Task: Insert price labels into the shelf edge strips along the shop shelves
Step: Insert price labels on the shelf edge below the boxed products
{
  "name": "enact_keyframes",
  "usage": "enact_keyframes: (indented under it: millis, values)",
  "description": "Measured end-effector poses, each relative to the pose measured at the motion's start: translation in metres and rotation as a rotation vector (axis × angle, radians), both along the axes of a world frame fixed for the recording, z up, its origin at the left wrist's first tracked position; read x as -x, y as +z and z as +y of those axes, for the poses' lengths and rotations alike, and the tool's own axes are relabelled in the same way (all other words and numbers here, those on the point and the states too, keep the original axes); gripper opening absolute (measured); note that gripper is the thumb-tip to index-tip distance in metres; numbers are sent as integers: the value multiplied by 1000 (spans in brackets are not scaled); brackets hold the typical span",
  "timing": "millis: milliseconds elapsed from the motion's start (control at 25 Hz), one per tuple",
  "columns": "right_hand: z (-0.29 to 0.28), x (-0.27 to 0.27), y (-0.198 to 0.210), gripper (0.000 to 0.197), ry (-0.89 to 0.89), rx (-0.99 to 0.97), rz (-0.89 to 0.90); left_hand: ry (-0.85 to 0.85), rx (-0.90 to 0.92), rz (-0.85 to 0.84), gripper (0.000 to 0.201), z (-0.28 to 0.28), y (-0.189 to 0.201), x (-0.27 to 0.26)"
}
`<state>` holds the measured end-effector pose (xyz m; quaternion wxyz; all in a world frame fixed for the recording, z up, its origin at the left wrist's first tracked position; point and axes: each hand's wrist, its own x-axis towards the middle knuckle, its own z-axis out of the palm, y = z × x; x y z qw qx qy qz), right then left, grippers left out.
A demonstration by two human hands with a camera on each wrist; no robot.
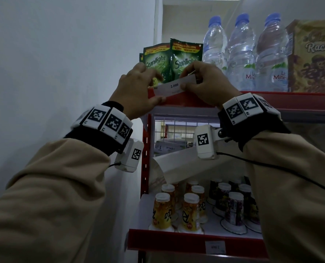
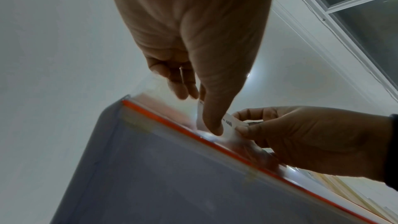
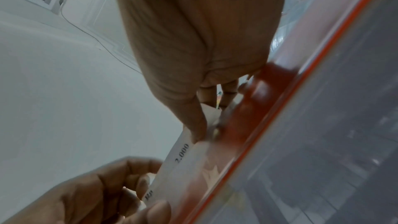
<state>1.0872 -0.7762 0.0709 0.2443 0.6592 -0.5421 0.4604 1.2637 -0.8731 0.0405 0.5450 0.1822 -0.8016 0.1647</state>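
"2.000" on label [image 1: 174, 86]; "Sunlight" sachets [image 1: 185, 57]

**Both hands on a price label at the top shelf edge**

Two hands reach up to the red shelf edge strip [image 1: 188, 100] at the left end of the upper shelf. Between them is a white price label [image 1: 174, 86] printed "Rp 2.000", tilted, its right end higher. The left hand [image 1: 138, 90] pinches the label's left end, thumb underneath against the strip. The right hand [image 1: 209, 84] grips the right end with curled fingers. Just behind stand green Sunlight sachets [image 1: 173, 59], then three water bottles [image 1: 241, 54] and a cereal box [image 1: 313, 57] to the right. Below, the lower shelf holds cups with white lids [image 1: 190, 211], and its red edge carries another small label [image 1: 214, 247]. Both wrists wear black bands with white marker blocks.
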Motion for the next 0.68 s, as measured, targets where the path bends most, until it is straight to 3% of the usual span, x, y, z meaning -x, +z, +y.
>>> enact_keyframes:
  millis: [240,480,680]
  values:
    - [11,2,5,12,-102,-82,137,166,60,-100,38,-7,2,5]
    - [21,0,10,23,-243,-182,316,201,75,-117,31,-8,2,8]
    - [24,-4,15,23,-321,-267,356,209,111,-137,24,-4,2,7]
